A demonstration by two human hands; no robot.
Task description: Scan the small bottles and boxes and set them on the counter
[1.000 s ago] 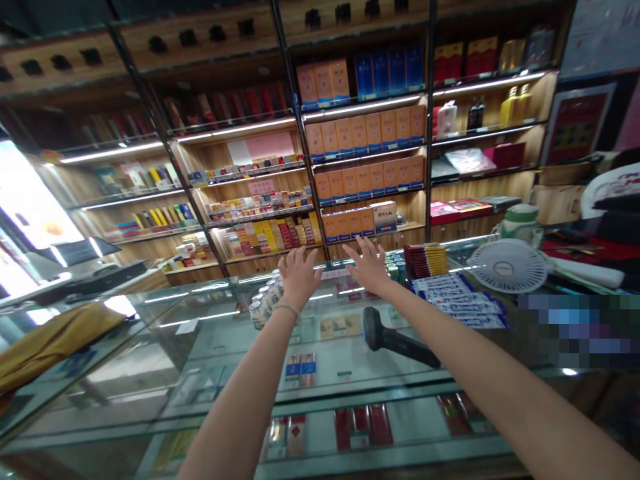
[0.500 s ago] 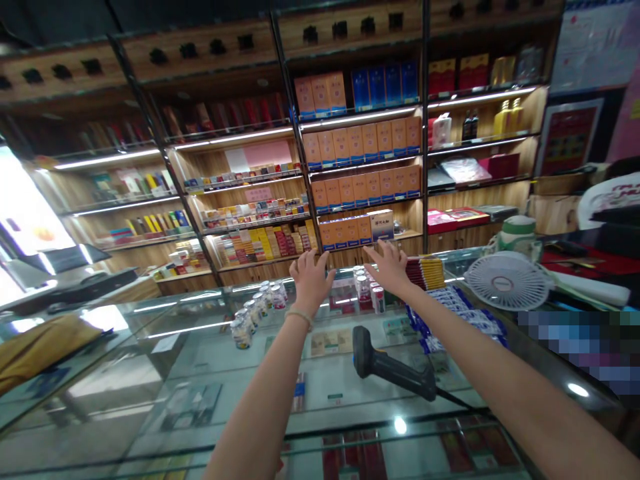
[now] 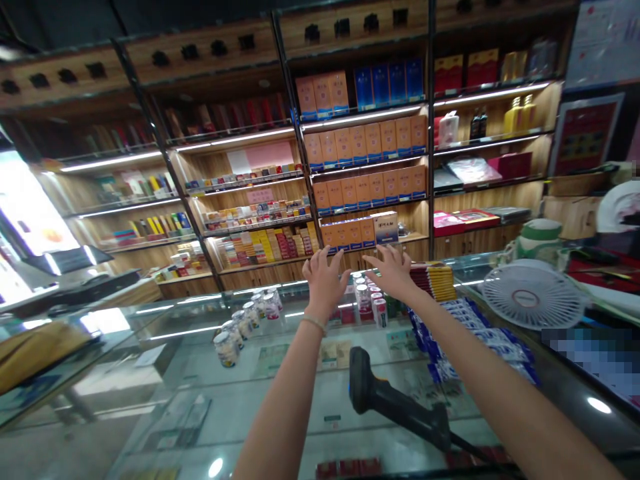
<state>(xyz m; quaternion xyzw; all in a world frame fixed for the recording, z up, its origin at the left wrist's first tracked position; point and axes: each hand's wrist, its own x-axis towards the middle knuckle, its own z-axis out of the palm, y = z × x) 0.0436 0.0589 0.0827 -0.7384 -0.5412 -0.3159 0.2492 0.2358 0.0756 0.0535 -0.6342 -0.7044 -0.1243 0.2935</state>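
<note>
My left hand (image 3: 325,283) is raised over the far part of the glass counter (image 3: 270,413), fingers apart and nothing in it. My right hand (image 3: 395,273) hovers to its right, also empty with spread fingers, beside a group of small red and white cans (image 3: 364,300). Left of my left hand, small white cans (image 3: 243,323) stand in a slanting row. A black handheld scanner (image 3: 395,400) lies between my forearms. Blue and white packets (image 3: 480,333) lie partly behind my right forearm, below a stack of yellow and red packs (image 3: 434,280).
A white fan (image 3: 533,295) and a green and white container (image 3: 539,239) are at the right. Brown cloth (image 3: 43,350) lies at the left. Behind the counter, shelves hold orange boxes (image 3: 373,141), blue boxes (image 3: 389,85) and small packs.
The camera view has moved closer to the counter. My left hand has shifted right, closer to my right hand. Both hands remain empty.
</note>
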